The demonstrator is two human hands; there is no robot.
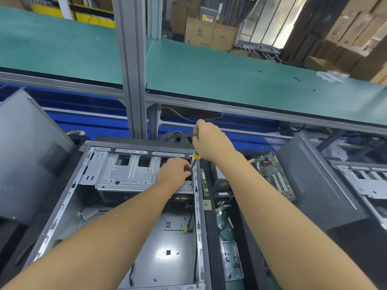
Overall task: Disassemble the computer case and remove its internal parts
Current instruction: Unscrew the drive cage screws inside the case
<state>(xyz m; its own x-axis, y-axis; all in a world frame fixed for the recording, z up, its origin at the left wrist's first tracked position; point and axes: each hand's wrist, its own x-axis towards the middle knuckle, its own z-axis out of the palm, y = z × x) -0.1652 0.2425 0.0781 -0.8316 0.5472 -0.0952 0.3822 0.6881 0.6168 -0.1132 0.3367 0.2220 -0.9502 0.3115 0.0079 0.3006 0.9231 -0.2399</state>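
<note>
On a factory workbench beneath a green shelf (pixel 209 70), a person works with both bare hands over an opened computer case (pixel 178 275) lying on its side, its empty metal floor facing up. The right hand (pixel 211 141) grips the handle of a yellow-and-green screwdriver (pixel 196 156), fingers wrapped fully around it, with the shaft angled down toward the far right corner of the case. The left hand (pixel 173 170) rests on the silver drive cage (pixel 125 172) at the far end of the case, its fingers curled in and pinching the lower end of the shaft; the tip itself is hidden behind them. Just beside the case on the right lie a green memory stick (pixel 204 183), a small square processor chip (pixel 207 204) and, farther right, a green motherboard (pixel 274 176). A clear plastic tray (pixel 232 262) holding small dark screws sits nearer the person. More grey cases flank the scene left (pixel 27 164) and right (pixel 318 185). A coil of grey cable (pixel 178 137) lies behind the open case, and cardboard boxes (pixel 201 32) are stacked in the background.
</note>
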